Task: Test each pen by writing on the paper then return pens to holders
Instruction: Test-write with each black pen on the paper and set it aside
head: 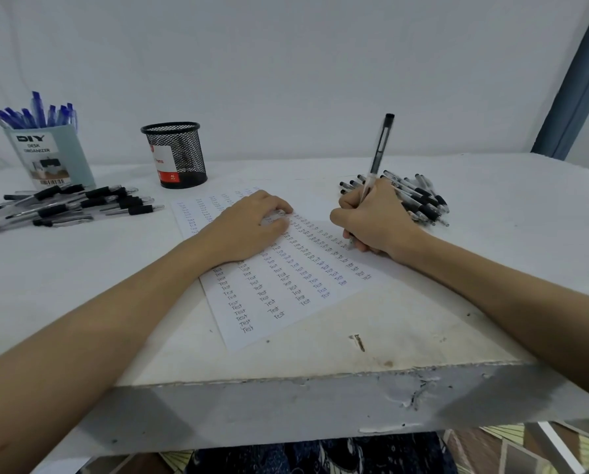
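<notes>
At the far left of the white table (81, 289) stands a pale blue desk organizer (51, 157), its label reading "DIY DESK ORGANIZER", and a cluster of blue pens (34, 112) rises upright from its top. Just in front of it, a loose heap of black-gripped pens (77, 203) lies flat on the tabletop, most of them pointing to the right. Right of the organizer and a little apart from it sits a black mesh pen holder (175, 153) with a red and white label showing through the mesh. Nearer the middle, a sheet of paper (269, 295) lies at a slant on the table, covered in columns of the handwritten word "Test". The left hand (248, 227) rests palm down on the upper part of the sheet with its fingers loosely bent against the paper, holding nothing and pressing the page flat. To its right, the right hand (375, 220) is curled around a black-capped pen (378, 155), gripping it in a writing hold; the barrel stands nearly upright above the knuckles, and the tip meets the right side of the paper beside the rows of writing. Just behind and to the right of this hand, touching its far side, lies a second pile of black pens (419, 195) on the tabletop. At the far right edge hangs a blue curtain (573, 87).
</notes>
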`<move>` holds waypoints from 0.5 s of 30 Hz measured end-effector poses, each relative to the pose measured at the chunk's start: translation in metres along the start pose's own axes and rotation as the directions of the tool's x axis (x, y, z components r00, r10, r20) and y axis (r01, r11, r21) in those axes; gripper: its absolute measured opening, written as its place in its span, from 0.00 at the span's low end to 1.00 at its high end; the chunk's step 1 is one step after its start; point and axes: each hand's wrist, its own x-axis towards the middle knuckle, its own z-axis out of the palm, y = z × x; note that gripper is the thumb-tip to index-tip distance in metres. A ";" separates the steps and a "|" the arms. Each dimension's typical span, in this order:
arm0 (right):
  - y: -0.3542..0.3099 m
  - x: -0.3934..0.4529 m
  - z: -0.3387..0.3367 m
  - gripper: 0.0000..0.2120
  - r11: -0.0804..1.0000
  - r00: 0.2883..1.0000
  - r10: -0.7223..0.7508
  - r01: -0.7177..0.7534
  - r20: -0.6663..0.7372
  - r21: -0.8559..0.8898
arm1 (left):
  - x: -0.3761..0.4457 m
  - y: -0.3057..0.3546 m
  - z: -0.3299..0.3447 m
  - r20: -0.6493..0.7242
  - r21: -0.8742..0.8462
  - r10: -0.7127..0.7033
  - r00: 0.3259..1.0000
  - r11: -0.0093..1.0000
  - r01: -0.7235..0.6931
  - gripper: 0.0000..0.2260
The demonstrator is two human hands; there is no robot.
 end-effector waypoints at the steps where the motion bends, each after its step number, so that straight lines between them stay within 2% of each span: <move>1: 0.000 0.000 0.000 0.21 1.000 1.000 0.002 -0.002 0.001 0.006 | 0.000 0.000 0.000 0.000 -0.001 -0.001 1.000 1.000 0.001 0.13; 15: 0.000 0.000 0.000 0.20 1.000 0.999 -0.005 0.004 -0.038 -0.022 | -0.001 0.003 -0.001 -0.010 -0.003 -0.004 1.000 1.000 0.004 0.13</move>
